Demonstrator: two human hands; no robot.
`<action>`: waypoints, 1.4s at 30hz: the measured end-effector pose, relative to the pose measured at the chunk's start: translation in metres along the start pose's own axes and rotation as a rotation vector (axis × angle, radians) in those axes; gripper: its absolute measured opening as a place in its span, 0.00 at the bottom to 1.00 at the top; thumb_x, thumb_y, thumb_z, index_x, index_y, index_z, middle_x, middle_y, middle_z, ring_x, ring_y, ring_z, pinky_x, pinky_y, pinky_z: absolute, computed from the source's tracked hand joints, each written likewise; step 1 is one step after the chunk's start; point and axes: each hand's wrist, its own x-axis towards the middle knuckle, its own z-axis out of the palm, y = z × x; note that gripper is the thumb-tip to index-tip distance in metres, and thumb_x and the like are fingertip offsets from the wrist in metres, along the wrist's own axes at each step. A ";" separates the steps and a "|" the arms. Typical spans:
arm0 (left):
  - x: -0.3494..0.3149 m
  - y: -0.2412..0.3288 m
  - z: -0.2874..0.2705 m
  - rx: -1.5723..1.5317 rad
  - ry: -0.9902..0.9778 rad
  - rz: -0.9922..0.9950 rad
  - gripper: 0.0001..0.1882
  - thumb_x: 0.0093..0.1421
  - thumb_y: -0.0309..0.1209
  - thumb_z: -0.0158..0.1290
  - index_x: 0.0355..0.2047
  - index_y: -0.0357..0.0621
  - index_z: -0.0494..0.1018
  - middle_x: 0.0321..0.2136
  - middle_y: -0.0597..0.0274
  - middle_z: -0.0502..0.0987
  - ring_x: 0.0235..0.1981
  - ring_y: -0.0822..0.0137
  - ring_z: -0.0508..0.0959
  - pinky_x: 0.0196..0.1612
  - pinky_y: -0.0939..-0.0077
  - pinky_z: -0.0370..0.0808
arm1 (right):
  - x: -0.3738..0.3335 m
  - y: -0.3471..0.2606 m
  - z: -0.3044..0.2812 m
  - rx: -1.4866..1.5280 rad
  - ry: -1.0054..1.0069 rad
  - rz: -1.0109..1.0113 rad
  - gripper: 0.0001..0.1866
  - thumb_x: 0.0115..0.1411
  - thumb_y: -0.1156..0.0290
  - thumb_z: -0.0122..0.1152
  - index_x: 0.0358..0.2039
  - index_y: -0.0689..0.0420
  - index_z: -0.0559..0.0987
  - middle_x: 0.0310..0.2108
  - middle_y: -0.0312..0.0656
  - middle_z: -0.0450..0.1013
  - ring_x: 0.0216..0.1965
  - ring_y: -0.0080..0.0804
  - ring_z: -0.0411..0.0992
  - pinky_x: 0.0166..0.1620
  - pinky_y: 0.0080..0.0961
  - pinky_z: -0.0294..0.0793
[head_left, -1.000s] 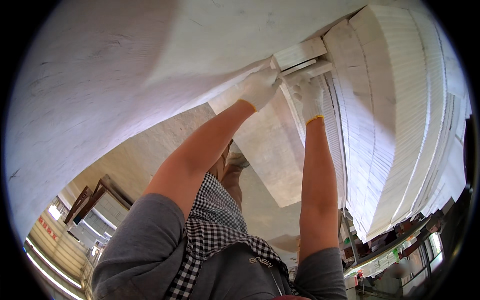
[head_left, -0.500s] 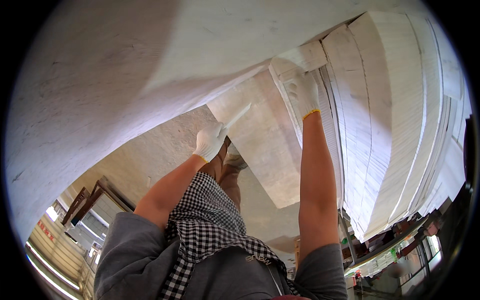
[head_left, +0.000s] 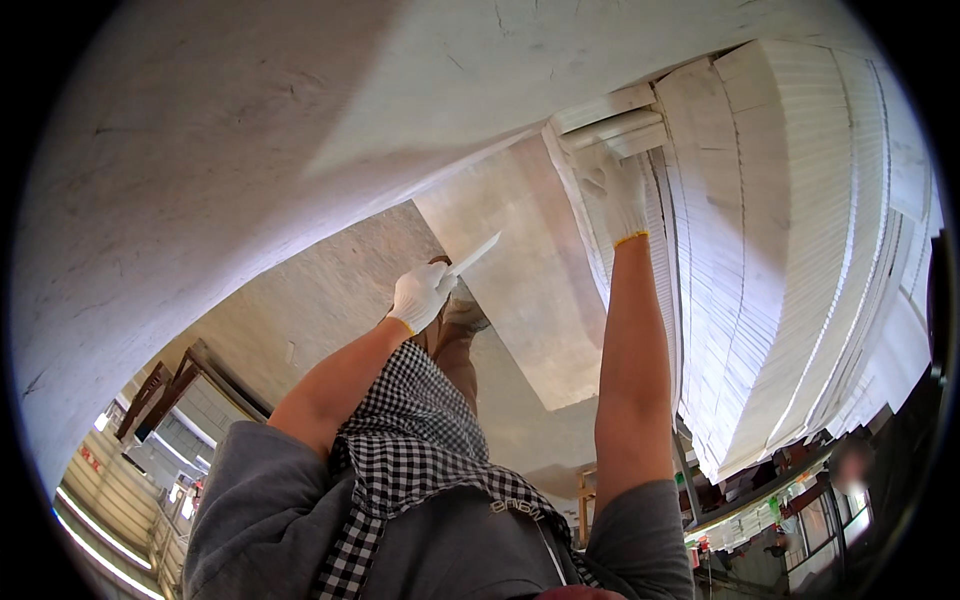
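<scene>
My left hand [head_left: 424, 294], in a white knit glove with a yellow cuff, is closed round one end of a thin white strip [head_left: 478, 252]. The strip's free end points up and to the right, over a pale board lower down. My right hand [head_left: 615, 195], gloved the same way, reaches to the near left end of a stack of white slats [head_left: 720, 250]. Its blurred fingers lie against the stack, just below a short pale piece [head_left: 620, 131] at the top of that end. Whether they grip anything is unclear.
A large whitish surface [head_left: 230, 150] spans the left and top. Below lies a pale flat board [head_left: 520, 290] on a concrete floor [head_left: 320, 270]. Brown wooden frames [head_left: 175, 385] stand at lower left. Shelving with assorted goods and a blurred person [head_left: 852, 468] are at lower right.
My right hand has shifted slightly to the right and down. A gap now shows above the short pale piece at the stack's end. My left hand keeps the strip, slightly lower.
</scene>
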 end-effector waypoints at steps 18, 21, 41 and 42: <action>-0.004 0.006 0.004 -0.014 -0.069 0.035 0.10 0.62 0.39 0.55 0.36 0.46 0.77 0.31 0.49 0.79 0.35 0.46 0.80 0.38 0.56 0.74 | 0.015 -0.024 0.005 -0.285 0.053 0.093 0.17 0.66 0.61 0.55 0.46 0.62 0.78 0.35 0.38 0.76 0.34 0.25 0.76 0.34 0.28 0.75; -0.006 0.010 0.003 -0.029 -0.095 -0.025 0.11 0.63 0.39 0.54 0.37 0.46 0.78 0.31 0.49 0.80 0.36 0.47 0.80 0.38 0.56 0.74 | -0.004 -0.016 -0.001 -0.227 0.054 -0.006 0.14 0.65 0.64 0.56 0.46 0.58 0.77 0.38 0.37 0.77 0.36 0.29 0.77 0.39 0.31 0.78; -0.005 0.017 0.006 0.086 0.015 0.136 0.14 0.62 0.43 0.55 0.31 0.44 0.75 0.29 0.49 0.79 0.34 0.44 0.79 0.35 0.51 0.73 | -0.026 0.031 0.024 -0.532 0.358 -0.200 0.38 0.65 0.48 0.52 0.64 0.67 0.64 0.49 0.61 0.76 0.50 0.54 0.75 0.52 0.41 0.73; -0.005 0.015 0.008 0.096 0.014 0.155 0.15 0.62 0.43 0.55 0.32 0.44 0.75 0.29 0.49 0.79 0.34 0.44 0.79 0.35 0.51 0.73 | -0.030 0.050 0.014 -0.409 0.324 -0.073 0.37 0.65 0.48 0.52 0.65 0.65 0.65 0.51 0.61 0.75 0.52 0.52 0.74 0.53 0.39 0.72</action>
